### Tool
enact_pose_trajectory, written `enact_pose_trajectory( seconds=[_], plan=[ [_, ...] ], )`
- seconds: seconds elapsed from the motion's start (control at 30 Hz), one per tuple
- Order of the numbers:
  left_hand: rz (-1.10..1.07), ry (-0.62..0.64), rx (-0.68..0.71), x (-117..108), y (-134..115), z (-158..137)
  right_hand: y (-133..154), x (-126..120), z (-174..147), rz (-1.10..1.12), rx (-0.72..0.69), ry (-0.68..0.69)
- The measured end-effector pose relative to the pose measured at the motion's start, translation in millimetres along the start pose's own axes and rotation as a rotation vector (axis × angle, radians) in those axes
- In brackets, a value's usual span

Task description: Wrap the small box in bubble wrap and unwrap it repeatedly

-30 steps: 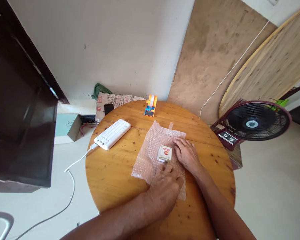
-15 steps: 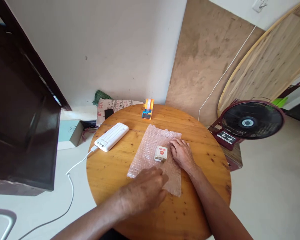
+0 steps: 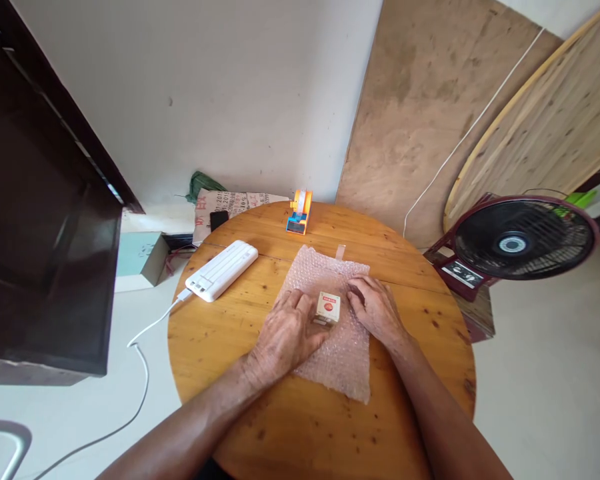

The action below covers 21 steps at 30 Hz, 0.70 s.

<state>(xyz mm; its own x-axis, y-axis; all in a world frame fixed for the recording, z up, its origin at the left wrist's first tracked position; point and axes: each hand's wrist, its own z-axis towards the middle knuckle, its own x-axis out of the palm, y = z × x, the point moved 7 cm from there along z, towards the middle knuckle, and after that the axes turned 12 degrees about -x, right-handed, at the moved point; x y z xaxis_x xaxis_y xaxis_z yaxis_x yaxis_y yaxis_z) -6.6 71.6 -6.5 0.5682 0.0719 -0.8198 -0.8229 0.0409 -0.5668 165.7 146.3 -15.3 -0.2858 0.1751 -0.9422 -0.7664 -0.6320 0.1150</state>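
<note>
A sheet of bubble wrap [image 3: 337, 363] lies flat on the round wooden table [image 3: 220, 340]. On it sits a small white box [image 3: 329, 307] with a red mark on top. My left hand [image 3: 286, 330] rests palm down on the wrap just left of the box, its thumb reaching toward the box's near side. To the right of the box, my right hand [image 3: 377, 307] lies on the wrap's edge with fingers loosely bent and apart. A short strip of clear tape [image 3: 341, 252] sticks out at the wrap's far edge.
An orange and blue tape dispenser [image 3: 299, 213] stands near the table's far edge. At the left lies a white power bank [image 3: 223, 270] with a cable running off to the floor. A dark red fan [image 3: 525, 243] stands beyond the table's right side.
My left hand has moved forward and left, from in front of the box to beside it, and its fingers have spread. My right hand has stayed at the wrap's right edge.
</note>
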Motion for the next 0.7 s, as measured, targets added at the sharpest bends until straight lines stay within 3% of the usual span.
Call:
enact_pose_trajectory(
  seconds=[0.1, 0.37, 0.57, 0.7],
  plan=[
    [-0.138, -0.023, 0.048, 6.3, 5.5, 3.6, 0.2, -0.5, 0.3, -0.004, -0.004, -0.007],
    [-0.495, 0.114, 0.086, 28.6, 14.7, 12.5, 0.8, -2.3, -0.9, 0.014, -0.007, -0.036],
    [-0.292, 0.125, 0.021, 26.5, 15.1, 17.3, 5.4, -18.3, -0.7, 0.021, -0.027, -0.103],
    [-0.161, 0.09, 0.001, 22.6, 12.2, 17.8, 8.6, -25.0, -0.9, 0.003, -0.031, -0.044]
  ],
)
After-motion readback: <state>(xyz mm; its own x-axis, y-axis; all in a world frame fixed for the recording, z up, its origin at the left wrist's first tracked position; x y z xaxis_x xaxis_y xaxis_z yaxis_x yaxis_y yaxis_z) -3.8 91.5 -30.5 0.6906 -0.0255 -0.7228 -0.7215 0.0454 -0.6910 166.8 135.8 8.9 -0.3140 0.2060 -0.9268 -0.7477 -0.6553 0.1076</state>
